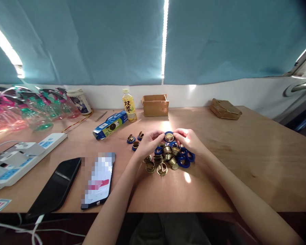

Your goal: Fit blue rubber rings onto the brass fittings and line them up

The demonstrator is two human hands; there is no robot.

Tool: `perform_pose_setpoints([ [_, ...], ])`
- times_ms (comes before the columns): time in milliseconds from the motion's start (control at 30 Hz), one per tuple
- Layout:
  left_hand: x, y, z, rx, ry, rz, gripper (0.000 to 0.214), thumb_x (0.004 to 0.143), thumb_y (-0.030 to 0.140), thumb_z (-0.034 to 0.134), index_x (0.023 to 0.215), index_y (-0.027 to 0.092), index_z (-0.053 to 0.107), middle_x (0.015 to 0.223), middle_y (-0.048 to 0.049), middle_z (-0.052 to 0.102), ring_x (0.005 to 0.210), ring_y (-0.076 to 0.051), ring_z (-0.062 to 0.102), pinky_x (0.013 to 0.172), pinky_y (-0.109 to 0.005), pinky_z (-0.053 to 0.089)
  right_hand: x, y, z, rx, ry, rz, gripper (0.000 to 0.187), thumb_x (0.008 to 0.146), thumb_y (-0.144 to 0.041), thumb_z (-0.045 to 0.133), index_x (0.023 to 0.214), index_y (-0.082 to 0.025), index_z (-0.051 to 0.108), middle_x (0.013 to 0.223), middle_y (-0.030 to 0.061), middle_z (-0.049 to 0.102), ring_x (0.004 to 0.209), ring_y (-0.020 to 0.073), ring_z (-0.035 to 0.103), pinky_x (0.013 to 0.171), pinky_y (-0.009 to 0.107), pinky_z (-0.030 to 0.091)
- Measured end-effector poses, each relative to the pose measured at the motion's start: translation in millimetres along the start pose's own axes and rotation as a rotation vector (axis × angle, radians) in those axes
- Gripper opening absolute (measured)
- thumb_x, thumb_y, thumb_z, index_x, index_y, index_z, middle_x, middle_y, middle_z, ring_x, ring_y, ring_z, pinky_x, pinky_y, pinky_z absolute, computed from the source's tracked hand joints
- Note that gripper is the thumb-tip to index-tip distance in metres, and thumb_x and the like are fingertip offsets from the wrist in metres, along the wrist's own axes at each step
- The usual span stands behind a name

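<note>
Head, left hand [148,143], right hand [190,140] pinch fitting [169,137], wide table [257,160] rightward

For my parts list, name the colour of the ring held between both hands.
The ring is blue; head view.

brass fitting w/ blue ring [169,136] | held up | above pile [168,159]

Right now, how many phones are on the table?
2. A black phone, screen dark, lies flat at front left. A second phone, screen lit, lies just right of it. I see no others, and none looks hidden.
</note>
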State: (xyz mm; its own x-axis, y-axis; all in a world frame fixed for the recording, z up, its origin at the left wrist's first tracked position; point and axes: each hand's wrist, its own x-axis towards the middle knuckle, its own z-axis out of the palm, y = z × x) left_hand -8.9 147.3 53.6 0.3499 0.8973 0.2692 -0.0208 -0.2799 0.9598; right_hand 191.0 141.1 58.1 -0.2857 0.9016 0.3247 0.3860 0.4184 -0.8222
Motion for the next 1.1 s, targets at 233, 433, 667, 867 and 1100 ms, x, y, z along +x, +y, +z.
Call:
perform_pose_setpoints([
  [233,4,-13,3.1,-0.067,0.066,0.011,0.023,0.088,0.038,0.064,0.092,0.015,0.065,0.087,-0.0050,0.073,0.074,-0.015,0.067,0.068,-0.027,0.054,3,6,7,0.060,0.035,0.000,0.025,0.094,-0.035,0.051,0.090,-0.016,0.067,0.068,0.0010,0.061,0.065,0.0167,0.058,0.062,0.028,0.043],
  [433,2,-11,7.1,-0.134,0.003,-0.037,0.026,0.094,0.034,0.057,0.113,0.016,0.053,0.086,-0.0059,0.073,0.077,-0.017,0.072,0.074,-0.033,0.058,4,3,10,0.089,0.064,-0.014,0.030,0.096,-0.041,0.051,0.092,-0.016,0.067,0.072,0.0026,0.063,0.066,0.0171,0.058,0.063,0.029,0.045],
  [667,-1,-3,8.7,-0.156,-0.026,-0.054,0.035,0.089,0.015,0.061,0.123,0.014,0.052,0.086,-0.0055,0.073,0.082,-0.016,0.071,0.080,-0.032,0.057,5,12,13,0.258,0.040,0.040,0.029,0.095,-0.041,0.052,0.089,-0.019,0.069,0.069,0.0013,0.062,0.067,0.0174,0.060,0.066,0.030,0.047],
  [867,-1,-10,6.5,-0.156,0.000,-0.059,0.048,0.088,0.016,0.063,0.132,0.013,0.045,0.081,-0.0024,0.071,0.078,-0.015,0.070,0.077,-0.031,0.056,6,23,16,0.398,-0.002,0.083,0.022,0.090,-0.036,0.058,0.095,-0.019,0.071,0.079,0.0023,0.069,0.068,0.0163,0.061,0.068,0.030,0.050],
  [1100,3,-16,5.7,-0.214,-0.032,-0.070,0.034,0.084,0.027,0.071,0.114,0.014,0.063,0.093,-0.0080,0.076,0.085,-0.020,0.073,0.087,-0.038,0.057,5,13,13,0.209,-0.001,0.022,0.022,0.093,-0.035,0.054,0.095,-0.018,0.067,0.071,0.0007,0.062,0.064,0.0159,0.057,0.063,0.030,0.047],
])
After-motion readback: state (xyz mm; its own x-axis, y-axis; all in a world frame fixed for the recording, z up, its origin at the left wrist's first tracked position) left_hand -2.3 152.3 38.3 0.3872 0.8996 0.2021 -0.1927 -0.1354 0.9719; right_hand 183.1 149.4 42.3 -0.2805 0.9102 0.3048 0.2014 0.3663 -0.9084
